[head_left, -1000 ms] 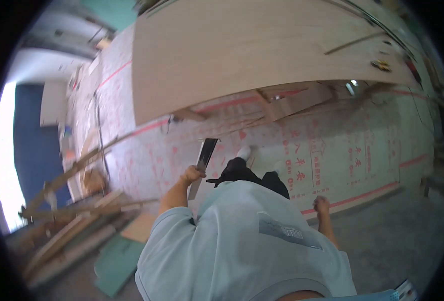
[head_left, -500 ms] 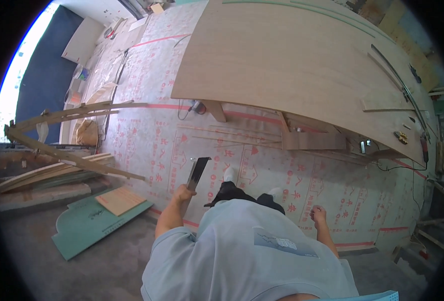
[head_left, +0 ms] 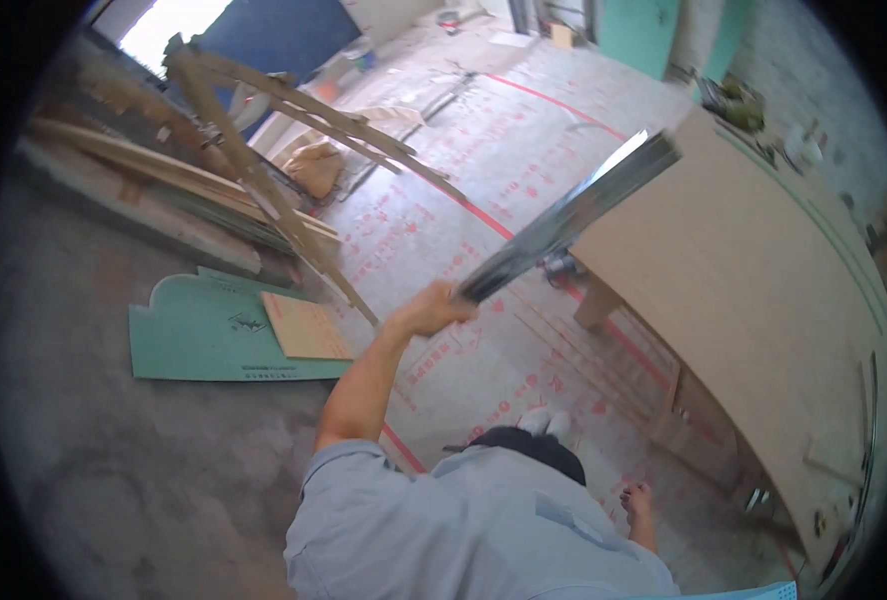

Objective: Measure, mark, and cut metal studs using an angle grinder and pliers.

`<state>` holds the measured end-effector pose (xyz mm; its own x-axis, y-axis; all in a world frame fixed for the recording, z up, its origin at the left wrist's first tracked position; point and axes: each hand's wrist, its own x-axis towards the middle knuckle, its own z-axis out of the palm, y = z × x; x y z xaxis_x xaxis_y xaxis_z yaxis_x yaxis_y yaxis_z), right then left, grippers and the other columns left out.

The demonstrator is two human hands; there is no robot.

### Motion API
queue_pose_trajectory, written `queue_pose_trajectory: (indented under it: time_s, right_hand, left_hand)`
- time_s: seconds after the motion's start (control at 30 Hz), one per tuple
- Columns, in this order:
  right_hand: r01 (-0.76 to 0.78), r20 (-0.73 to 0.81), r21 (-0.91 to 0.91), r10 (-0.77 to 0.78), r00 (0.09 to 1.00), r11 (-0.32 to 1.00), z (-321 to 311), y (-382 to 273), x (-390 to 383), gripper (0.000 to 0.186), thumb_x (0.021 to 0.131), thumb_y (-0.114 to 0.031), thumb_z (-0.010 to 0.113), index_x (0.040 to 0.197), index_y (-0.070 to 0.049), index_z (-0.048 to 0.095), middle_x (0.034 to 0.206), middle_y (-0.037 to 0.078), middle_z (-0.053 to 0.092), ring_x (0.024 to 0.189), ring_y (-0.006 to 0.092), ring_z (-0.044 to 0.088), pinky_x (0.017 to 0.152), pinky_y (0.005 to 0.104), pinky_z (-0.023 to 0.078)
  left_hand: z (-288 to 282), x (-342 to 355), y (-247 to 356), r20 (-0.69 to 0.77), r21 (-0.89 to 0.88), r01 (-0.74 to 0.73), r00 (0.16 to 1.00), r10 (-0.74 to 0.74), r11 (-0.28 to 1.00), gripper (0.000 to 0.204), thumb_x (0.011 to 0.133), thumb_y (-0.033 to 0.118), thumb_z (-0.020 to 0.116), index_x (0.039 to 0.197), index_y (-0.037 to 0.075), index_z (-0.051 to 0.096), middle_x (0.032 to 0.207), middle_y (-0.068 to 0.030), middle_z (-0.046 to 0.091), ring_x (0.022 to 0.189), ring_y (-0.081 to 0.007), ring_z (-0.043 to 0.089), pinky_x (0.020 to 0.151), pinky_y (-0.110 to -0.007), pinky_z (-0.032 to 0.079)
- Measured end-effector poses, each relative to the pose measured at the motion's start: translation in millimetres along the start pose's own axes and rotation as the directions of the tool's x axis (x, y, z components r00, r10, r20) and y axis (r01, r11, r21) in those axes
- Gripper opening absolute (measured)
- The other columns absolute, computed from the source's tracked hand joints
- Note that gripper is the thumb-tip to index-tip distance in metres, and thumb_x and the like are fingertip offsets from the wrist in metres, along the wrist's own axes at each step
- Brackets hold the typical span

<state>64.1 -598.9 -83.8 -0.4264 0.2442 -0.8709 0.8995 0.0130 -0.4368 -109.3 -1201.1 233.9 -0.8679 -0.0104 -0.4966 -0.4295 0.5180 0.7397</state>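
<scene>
My left hand point(head_left: 433, 308) is closed around the near end of a long dark metal profile point(head_left: 573, 218). The profile is shiny, with a bright edge, and slopes up and away to the right, blurred by motion. Its far end passes in front of the near left corner of a big wooden board tabletop point(head_left: 733, 260). Low on my right side hangs my right hand point(head_left: 638, 497), its fingers curled in. Whether anything is inside those fingers is hidden.
To the left a wooden trestle frame point(head_left: 253, 160) leans over stacked timber strips point(head_left: 153, 170). A green board point(head_left: 203, 330) with a small tan panel point(head_left: 305, 327) on it lies on the floor. Thin wooden strips point(head_left: 583, 360) lie beside the table.
My view has swung left, so the table now stands further right. My left hand has risen and reached forward with the metal profile. My right hand still hangs at my side.
</scene>
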Motion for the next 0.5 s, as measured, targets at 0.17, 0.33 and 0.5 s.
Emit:
queue_pose_trajectory:
  time_s: [0.17,0.33,0.5]
  right_hand:
    - [0.065,0.107,-0.161,-0.048,0.993,0.985,45.9,-63.1,54.2,0.012,0.092,-0.016,0.056,0.099,-0.007,0.053,0.076,0.007,0.06,0.055,0.0161,0.058,0.042,0.0263,0.041]
    - [0.007,0.139,-0.336,0.043,0.989,0.942,92.7,-83.5,98.2,0.011,0.091,-0.016,0.056,0.098,-0.007,0.054,0.073,0.007,0.06,0.055,0.0177,0.059,0.041,0.0288,0.042]
    - [0.127,0.262,-0.462,-0.002,0.965,0.878,174.2,-148.1,92.2,0.013,0.09,-0.017,0.057,0.097,-0.007,0.056,0.072,0.008,0.06,0.055,0.0188,0.06,0.042,0.0312,0.044]
  left_hand:
    - [-13.3,-75.8,-120.2,-0.647,-0.052,0.044,0.759,-0.068,0.998,0.03,0.081,0.016,0.068,0.105,-0.001,0.061,0.081,-0.0049,0.062,0.074,-0.0139,0.055,0.068,-0.032,0.047]
    - [-169.7,-155.6,-154.8,-0.986,-0.098,0.21,0.115,-0.124,0.973,0.047,0.081,0.016,0.064,0.117,-0.009,0.047,0.107,-0.0268,0.058,0.104,-0.04,0.057,0.091,-0.044,0.043]
    - [-345.8,-224.7,-186.0,-0.996,-0.075,0.412,-0.071,-0.05,0.908,0.054,0.08,0.022,0.067,0.119,-0.009,0.047,0.112,-0.0296,0.059,0.105,-0.0447,0.058,0.091,-0.045,0.045]
